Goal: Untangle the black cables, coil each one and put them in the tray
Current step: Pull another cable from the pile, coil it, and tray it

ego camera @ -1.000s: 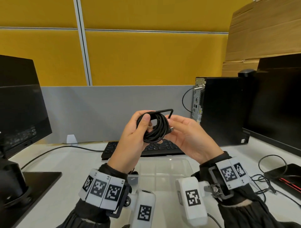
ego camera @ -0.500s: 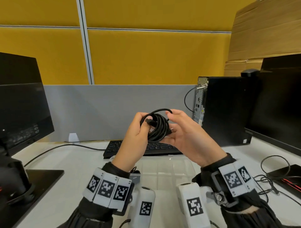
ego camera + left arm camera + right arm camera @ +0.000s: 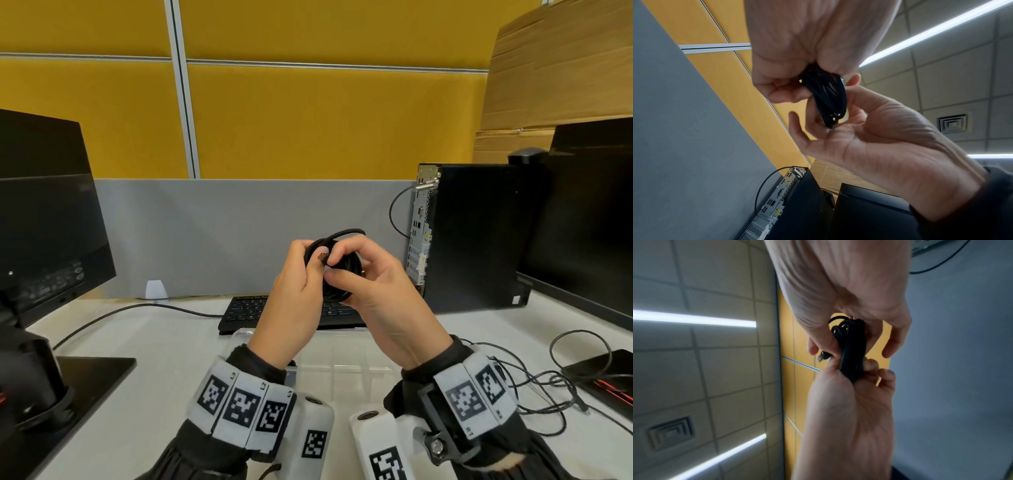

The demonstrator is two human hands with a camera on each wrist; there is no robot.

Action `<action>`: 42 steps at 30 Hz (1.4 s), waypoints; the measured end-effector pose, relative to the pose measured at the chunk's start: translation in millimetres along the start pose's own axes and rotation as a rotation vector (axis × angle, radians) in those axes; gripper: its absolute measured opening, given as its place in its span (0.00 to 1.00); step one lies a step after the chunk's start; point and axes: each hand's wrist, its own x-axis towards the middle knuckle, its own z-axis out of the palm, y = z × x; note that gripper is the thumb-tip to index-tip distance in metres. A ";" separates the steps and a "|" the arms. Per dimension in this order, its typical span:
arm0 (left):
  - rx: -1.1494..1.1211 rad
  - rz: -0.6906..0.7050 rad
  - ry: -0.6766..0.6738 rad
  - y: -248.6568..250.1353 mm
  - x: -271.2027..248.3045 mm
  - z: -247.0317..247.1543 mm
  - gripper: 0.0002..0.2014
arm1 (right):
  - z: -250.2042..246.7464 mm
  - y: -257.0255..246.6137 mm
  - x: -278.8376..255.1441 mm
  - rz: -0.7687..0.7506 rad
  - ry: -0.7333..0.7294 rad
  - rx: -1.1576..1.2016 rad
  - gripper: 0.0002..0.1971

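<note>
A coiled black cable (image 3: 346, 265) is held in the air between both hands, above the clear plastic tray (image 3: 346, 368). My left hand (image 3: 306, 262) grips the coil's left side, thumb across the strands. My right hand (image 3: 334, 265) wraps over the coil's front and pinches the cable's plug end (image 3: 322, 256) at the coil. A short loop of cable (image 3: 342, 234) arches above the fingers. In the left wrist view the coil (image 3: 827, 97) hangs between the two hands. The plug (image 3: 823, 356) sticks out beside the coil (image 3: 852, 350) in the right wrist view.
More loose black cables (image 3: 551, 377) lie on the white desk at the right, by a flat black device (image 3: 613, 373). A keyboard (image 3: 260, 310) sits behind the tray. A computer tower (image 3: 476, 236) and monitors (image 3: 44, 219) flank the workspace.
My right hand has closed over the front of the coil and now pinches the plug end. The free loop above the coil has shrunk. My left hand keeps its grip.
</note>
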 end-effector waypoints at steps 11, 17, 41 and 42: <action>-0.045 0.029 -0.002 3.4 -4.3 7.6 0.10 | -5.9 -2.1 1.4 -0.257 0.137 -0.461 0.11; 0.097 0.093 0.023 1.2 -5.8 8.8 0.10 | -12.1 0.1 3.0 -0.370 0.292 -0.794 0.06; -0.160 0.148 0.175 13.0 -0.3 -6.3 0.12 | 14.4 -19.8 -12.8 -0.039 -0.169 -0.859 0.07; -0.200 0.130 0.158 14.4 -1.6 -3.9 0.12 | 14.0 -21.6 -13.3 -0.026 -0.166 -0.804 0.07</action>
